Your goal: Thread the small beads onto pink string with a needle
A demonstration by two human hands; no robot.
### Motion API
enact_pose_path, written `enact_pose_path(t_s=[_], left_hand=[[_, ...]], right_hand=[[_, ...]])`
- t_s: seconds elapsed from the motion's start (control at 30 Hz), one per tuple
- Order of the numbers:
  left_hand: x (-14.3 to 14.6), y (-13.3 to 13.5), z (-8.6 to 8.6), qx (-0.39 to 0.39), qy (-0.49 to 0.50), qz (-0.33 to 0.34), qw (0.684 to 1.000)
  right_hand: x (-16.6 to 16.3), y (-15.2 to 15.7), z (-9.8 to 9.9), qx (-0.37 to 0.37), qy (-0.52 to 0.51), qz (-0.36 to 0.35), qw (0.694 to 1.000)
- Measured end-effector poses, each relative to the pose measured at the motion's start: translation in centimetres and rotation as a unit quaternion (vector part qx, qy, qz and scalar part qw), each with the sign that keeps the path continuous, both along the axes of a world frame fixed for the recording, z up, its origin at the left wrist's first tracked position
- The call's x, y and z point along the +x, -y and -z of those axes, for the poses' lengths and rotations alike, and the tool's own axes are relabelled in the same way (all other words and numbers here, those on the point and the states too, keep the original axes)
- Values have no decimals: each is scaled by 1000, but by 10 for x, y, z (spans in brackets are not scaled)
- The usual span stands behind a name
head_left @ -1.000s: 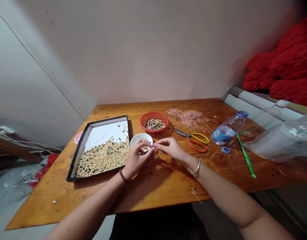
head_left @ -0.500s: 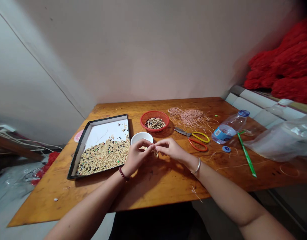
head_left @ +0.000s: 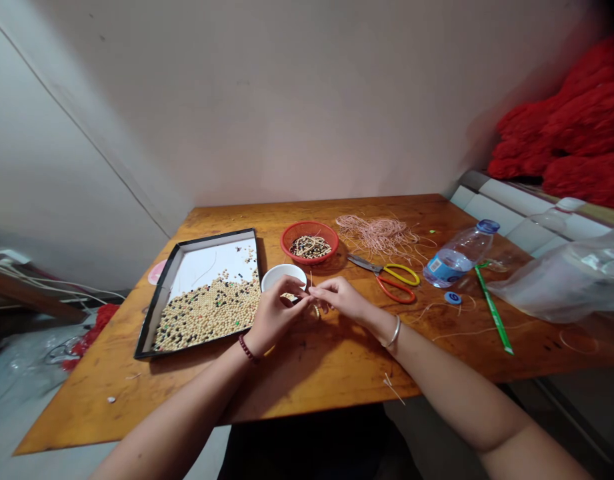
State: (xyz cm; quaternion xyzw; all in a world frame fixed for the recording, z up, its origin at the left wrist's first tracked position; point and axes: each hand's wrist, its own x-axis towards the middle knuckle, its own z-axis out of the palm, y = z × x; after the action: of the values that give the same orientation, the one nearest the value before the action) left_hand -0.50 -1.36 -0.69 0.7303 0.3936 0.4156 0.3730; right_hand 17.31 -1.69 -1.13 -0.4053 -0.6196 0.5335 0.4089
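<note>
Close together over the front of the white bowl (head_left: 283,273), my left hand (head_left: 279,307) and my right hand (head_left: 339,298) meet at the fingertips. Both are pinched on a thin cord (head_left: 311,277), whose end sticks up between them. A short run of pale beads (head_left: 317,311) hangs under the fingers and is partly hidden by them. To the left lies a black-rimmed tray (head_left: 197,352) of loose beads (head_left: 207,310), mostly cream with some black and a few green. Behind the bowl, a red plastic basket (head_left: 309,227) holds beaded strings (head_left: 311,247).
Scissors (head_left: 387,277) with yellow and orange handles lie right of the basket, before a heap of pink cord (head_left: 379,233). Farther right are a water bottle (head_left: 457,257), a blue cap (head_left: 453,298), a green strip (head_left: 495,313) and a plastic bag (head_left: 567,277).
The cord end now stands upright between my fingertips, where it lay flatter before. My fingers have shifted slightly; the other things on the table stay in place.
</note>
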Motion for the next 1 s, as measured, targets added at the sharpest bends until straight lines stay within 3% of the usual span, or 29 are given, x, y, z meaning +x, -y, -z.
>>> enact_pose_path(t_s=[0.37,0.53,0.7,0.9,1.0], left_hand=[[-1,2,2,102,-49,-25,993],[-2,3,7,169,-89,-52,980],[-4,2,12,243,-117,-36,962],[-8,5,4,251,-174,7,952],[-7,5,3,262,-173,-8,949]], right_hand=[[-2,-1,-4,-79,-46,36,995],[-2,1,-7,-90,-62,37,993],[-2,0,-3,-91,-60,49,993],[-1,-4,4,-85,-64,69,992],[-2,-5,5,-80,-57,67,993]])
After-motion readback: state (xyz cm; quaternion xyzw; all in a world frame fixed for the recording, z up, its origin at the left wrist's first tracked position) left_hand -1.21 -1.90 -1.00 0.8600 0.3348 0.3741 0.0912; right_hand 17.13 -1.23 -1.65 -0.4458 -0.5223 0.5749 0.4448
